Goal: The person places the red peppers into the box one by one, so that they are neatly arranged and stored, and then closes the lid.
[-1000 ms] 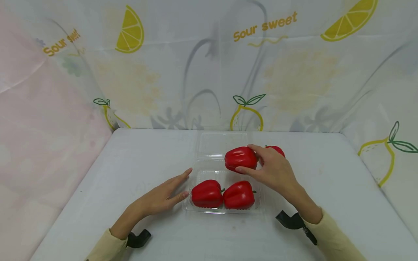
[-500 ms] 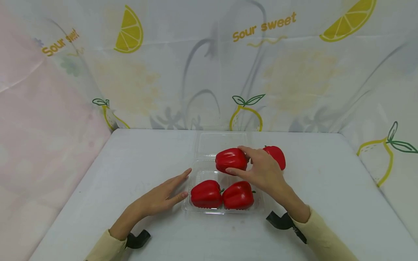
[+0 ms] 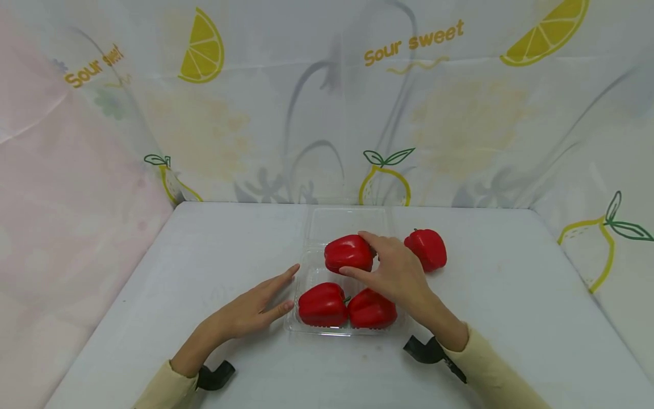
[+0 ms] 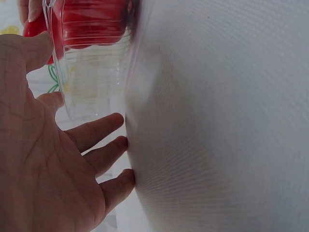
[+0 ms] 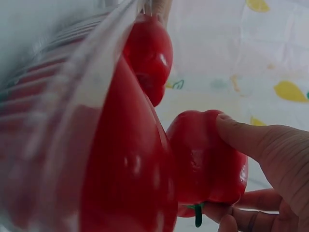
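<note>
A red bell pepper (image 3: pixel 347 253) with a green stem (image 5: pixel 198 215) is held between the thumb and fingers of my right hand (image 3: pixel 395 272), over the back left of a clear plastic clamshell box (image 3: pixel 319 332). Two more red bell peppers lie in the front of the box: a left pepper (image 3: pixel 323 304) and a right pepper (image 3: pixel 372 310), the latter partly hidden by my right hand. My left hand (image 4: pixel 43 145) lies at the box's left side, its fingers spread and fairly straight, thumb by the rim.
Another red bell pepper (image 3: pixel 427 250) lies on the white table (image 3: pixel 511 307), right of the box. The box's clear lid (image 3: pixel 347 221) lies folded back toward the rear. Fabric walls (image 3: pixel 449 113) printed with lemons stand behind and at the sides.
My right hand has carried its pepper leftward and slightly down over the box, uncovering the loose pepper on the right. My left hand has stayed in place.
</note>
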The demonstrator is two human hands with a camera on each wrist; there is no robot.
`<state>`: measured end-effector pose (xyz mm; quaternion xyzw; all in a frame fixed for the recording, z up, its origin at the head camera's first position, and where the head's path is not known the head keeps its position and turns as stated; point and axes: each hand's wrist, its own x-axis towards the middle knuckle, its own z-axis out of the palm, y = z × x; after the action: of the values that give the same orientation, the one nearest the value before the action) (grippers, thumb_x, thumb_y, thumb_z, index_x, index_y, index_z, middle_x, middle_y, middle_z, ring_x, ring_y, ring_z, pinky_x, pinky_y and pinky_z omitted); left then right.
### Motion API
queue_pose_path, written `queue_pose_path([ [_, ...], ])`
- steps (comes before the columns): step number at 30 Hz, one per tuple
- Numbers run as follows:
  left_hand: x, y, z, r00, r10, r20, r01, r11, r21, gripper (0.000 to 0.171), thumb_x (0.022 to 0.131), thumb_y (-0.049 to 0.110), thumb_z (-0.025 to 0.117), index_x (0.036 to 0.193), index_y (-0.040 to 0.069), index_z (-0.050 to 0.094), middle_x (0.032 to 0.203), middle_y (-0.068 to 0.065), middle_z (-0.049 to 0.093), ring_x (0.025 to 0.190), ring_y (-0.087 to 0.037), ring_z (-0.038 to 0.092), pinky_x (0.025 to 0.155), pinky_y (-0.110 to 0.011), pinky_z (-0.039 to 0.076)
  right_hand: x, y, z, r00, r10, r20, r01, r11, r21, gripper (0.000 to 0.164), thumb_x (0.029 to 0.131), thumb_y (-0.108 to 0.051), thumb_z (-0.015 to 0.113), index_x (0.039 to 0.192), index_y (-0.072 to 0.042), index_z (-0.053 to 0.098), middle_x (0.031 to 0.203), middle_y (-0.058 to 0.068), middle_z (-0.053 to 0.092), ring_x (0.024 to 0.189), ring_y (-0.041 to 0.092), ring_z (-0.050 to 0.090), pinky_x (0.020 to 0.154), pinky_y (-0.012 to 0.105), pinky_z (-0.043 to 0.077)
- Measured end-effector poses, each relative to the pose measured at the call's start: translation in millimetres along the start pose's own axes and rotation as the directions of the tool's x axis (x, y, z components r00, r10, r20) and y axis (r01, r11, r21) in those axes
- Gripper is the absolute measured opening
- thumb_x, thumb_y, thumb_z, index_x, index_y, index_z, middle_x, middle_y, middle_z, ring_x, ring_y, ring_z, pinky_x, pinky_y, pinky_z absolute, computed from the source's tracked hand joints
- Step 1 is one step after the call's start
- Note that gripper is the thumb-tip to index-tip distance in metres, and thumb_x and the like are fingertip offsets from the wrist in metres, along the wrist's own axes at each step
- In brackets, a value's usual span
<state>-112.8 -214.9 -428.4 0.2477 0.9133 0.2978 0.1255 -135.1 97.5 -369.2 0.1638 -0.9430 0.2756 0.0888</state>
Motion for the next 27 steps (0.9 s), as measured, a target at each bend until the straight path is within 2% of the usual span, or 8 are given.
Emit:
queue_pose_path([
  [10, -0.2, -1.6, 1.9, 1.000, -0.004, -0.009, 0.005, 1.000, 0.002, 0.075, 0.096, 0.058, 0.051, 0.159, 0.030, 0.021, 0.159, 0.007, 0.028, 0.143, -0.022, 0.032, 0.107, -0.056, 0.037, -1.7, -10.2, 13.0, 0.999, -0.037, -0.034, 0.037, 0.999, -0.023, 0.078, 0.071, -0.046, 0.086, 0.135, -0.014, 0.057, 0.104, 0.006, 0.068, 0.087, 0.022, 0.061, 0.067, 0.036, 0.057],
  [19, -0.6, -0.1, 0.7, 1.000, -0.011, 0.000, 0.011, 1.000, 0.002, 0.075, 0.096, 0.059, 0.050, 0.159, 0.029, 0.021, 0.159, 0.009, 0.027, 0.143, -0.021, 0.031, 0.107, -0.054, 0.037, -2.7, -18.9, 24.6, 0.999, -0.034, -0.014, 0.034, 0.999, -0.010, 0.076, 0.075, -0.050, 0.081, 0.137, -0.014, 0.056, 0.111, 0.005, 0.067, 0.096, 0.023, 0.061, 0.073, 0.038, 0.056],
  [27, -0.6, 0.5, 0.2, 1.000, -0.015, 0.003, 0.015, 1.000, -0.001, 0.074, 0.096, 0.058, 0.050, 0.159, 0.031, 0.020, 0.159, 0.005, 0.028, 0.143, -0.024, 0.032, 0.105, -0.058, 0.038, -1.4, -22.5, 32.6, 0.997, -0.068, -0.035, 0.066, 0.996, -0.055, 0.075, 0.075, -0.051, 0.081, 0.136, -0.014, 0.057, 0.109, 0.005, 0.069, 0.091, 0.022, 0.061, 0.073, 0.037, 0.054],
])
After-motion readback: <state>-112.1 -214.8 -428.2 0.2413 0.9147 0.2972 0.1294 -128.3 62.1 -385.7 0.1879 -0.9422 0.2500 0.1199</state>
